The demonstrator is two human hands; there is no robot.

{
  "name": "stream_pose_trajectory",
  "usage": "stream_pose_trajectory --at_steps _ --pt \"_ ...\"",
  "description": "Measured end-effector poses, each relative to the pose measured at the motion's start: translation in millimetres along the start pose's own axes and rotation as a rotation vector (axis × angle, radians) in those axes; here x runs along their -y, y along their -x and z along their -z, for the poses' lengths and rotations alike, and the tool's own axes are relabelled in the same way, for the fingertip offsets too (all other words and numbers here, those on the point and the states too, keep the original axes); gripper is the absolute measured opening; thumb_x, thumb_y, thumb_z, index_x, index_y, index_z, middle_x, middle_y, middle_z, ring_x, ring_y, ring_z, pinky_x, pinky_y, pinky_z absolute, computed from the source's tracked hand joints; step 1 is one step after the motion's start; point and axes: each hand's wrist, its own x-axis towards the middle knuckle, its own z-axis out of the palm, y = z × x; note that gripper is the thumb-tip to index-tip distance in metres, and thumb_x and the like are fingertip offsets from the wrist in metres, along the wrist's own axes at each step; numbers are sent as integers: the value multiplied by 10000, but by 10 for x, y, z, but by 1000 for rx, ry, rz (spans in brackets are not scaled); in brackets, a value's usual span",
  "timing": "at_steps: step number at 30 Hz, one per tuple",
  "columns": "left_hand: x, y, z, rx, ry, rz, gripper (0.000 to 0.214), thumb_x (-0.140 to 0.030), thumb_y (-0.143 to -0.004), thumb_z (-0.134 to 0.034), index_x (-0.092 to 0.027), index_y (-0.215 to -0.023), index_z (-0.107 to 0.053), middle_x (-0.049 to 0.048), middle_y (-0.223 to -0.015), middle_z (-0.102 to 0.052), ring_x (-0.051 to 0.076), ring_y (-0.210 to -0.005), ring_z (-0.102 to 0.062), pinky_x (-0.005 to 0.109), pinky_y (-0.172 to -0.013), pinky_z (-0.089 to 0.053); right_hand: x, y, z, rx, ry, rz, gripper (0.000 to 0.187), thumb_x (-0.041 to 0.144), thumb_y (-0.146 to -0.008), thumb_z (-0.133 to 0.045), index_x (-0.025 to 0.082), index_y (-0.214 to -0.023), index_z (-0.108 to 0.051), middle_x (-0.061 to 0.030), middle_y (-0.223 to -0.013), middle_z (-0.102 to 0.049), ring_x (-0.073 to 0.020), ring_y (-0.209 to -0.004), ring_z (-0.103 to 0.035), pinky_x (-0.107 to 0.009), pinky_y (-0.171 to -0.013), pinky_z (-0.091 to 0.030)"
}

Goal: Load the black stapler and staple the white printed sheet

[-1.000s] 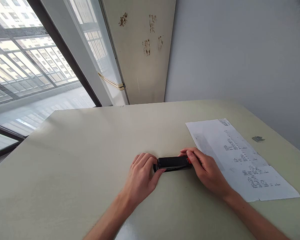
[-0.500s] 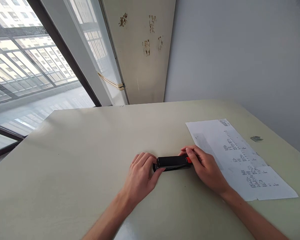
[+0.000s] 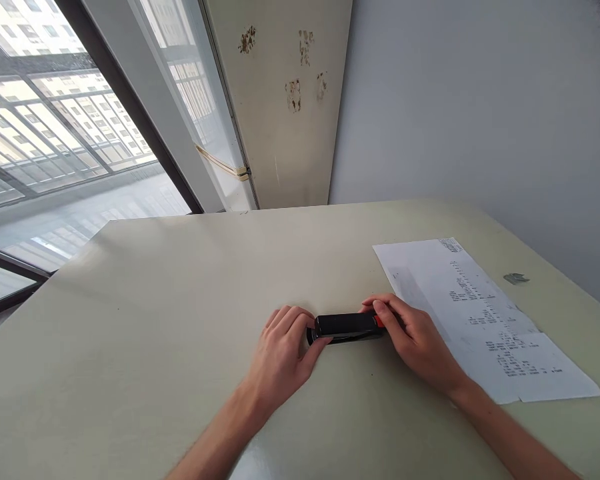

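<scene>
stapler (image 3: 347, 325), or something looking very like one, is lying lengthwise across the lower middle of the view, black with a red part (image 3: 379, 321) near its right end. it is resting on, or barely above, a pale table (image 3: 180, 333); shadow is making that hard to judge.

both of the person's hands are holding it. the left hand (image 3: 283, 350) is pinching the left end, fingers bending over the far side and thumb pressing along the near edge. the right hand (image 3: 415, 338) is gripping the opposite end, its thumb lying beside the red part and its fingers curling behind, partly out of sight.

as for progress, the hold at both ends is looking complete, and neither hand is letting go. the stapler is appearing whole, a thin dark gap running lengthwise along its near side. no sheet is visibly sitting inside it; whether it is holding staples, the view is not showing.

printed paper (image 3: 480, 333) is lying flat on the right, near the stapler but apart from it, the right forearm (image 3: 507, 427) crossing its lower left corner. farther right, a small grey patch (image 3: 516, 279) is showing on the table. behind, a plain wall (image 3: 480, 100) is rising beside a stained panel (image 3: 290, 153), and a window (image 3: 55, 120) is letting in daylight.
</scene>
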Motion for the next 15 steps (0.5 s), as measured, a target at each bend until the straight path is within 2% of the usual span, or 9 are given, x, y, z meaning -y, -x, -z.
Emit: stream_pose_trajectory --at_steps 6,9,13,15 --pt "7 1 -5 19 2 13 152 -327 -1009 -635 -228 -935 -547 24 -939 -686 194 -840 -619 369 -801 -504 -2 2 -2 7 -15 17 405 549 -1092 -385 259 -1086 -667 -73 -1123 -771 -237 -941 -713 -355 -848 -566" --pt "-25 2 13 40 41 60 161 -332 -971 -672 -240 -1046 -563 31 -983 -685 211 -898 -637 395 -847 -521 -9 -2 -5 15 -13 20 402 545 -1095 -378 263 -1097 -664 -73 -1140 -771 -240 -964 -723 -361 -871 -573" --pt "-73 10 42 7 244 165 623 -294 -862 -756 -270 -1392 -429 83 -1255 -660 250 -1137 -635 448 -998 -520 -28 -5 -9 19 -10 35 415 554 -1094 -366 262 -1097 -661 -81 -1137 -771 -251 -996 -731 -371 -891 -584" --pt "-85 8 46 -15 373 232 614 -336 -914 -714 -278 -1438 -399 104 -1352 -633 253 -1213 -620 454 -1043 -512 -37 -3 -12 25 -10 41 416 554 -1095 -360 264 -1097 -659 -76 -1137 -773 -251 -996 -734 -368 -882 -590"
